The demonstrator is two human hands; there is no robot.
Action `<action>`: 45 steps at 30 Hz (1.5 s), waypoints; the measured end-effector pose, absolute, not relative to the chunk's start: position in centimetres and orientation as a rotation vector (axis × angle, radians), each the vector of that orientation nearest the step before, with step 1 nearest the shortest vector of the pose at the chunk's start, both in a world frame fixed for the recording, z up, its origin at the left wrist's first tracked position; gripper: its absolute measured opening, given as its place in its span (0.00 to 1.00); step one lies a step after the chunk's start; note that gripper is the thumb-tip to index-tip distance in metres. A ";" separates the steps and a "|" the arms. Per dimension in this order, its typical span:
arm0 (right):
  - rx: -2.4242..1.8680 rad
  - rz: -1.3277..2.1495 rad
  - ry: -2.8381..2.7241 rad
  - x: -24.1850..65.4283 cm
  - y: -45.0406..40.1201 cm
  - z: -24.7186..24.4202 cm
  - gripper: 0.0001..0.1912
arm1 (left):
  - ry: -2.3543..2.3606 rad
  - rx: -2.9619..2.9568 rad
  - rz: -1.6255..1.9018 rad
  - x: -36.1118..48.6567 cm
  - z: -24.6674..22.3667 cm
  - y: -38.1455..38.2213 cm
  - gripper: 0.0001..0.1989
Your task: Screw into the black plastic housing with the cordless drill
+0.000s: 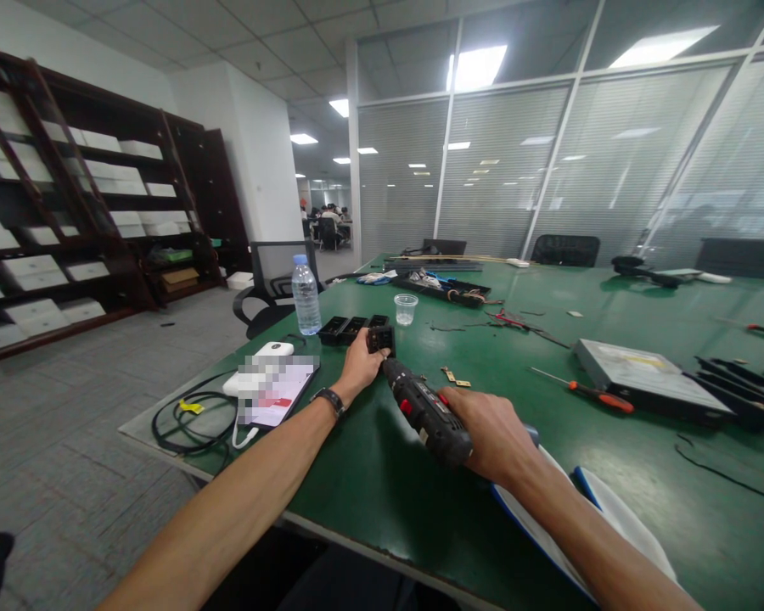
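Note:
My right hand is wrapped round the grip of a black and red cordless drill, whose front end points away from me. At the drill's tip, my left hand holds a small black box-like part with its hollow side showing. Whether the bit touches that part I cannot tell. Several similar black boxes stand in a row just behind my left hand. Small brass-coloured plates lie on the green table right of the drill's front.
Left of my arm lie a phone, a white power bank and a looped black cable. A water bottle and a clear cup stand behind. Rightwards are a screwdriver and a flat metal box.

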State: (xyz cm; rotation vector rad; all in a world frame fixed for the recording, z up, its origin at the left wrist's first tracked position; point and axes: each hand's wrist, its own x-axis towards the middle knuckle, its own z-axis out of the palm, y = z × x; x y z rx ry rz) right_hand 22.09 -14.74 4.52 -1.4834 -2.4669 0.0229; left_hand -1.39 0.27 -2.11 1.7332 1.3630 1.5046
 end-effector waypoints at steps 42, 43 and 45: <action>-1.467 -0.066 -2.469 22.2 -14.8 4.4 0.11 | 1.383 1.771 1.518 -1.0 -0.9 -0.7 0.20; -1.472 -0.065 -2.471 22.2 -14.8 4.4 0.11 | 1.378 1.769 1.515 -1.0 -0.9 -0.7 0.20; -1.484 -0.057 -2.477 22.2 -14.9 4.5 0.12 | 1.373 1.765 1.515 -1.0 -0.9 -0.7 0.20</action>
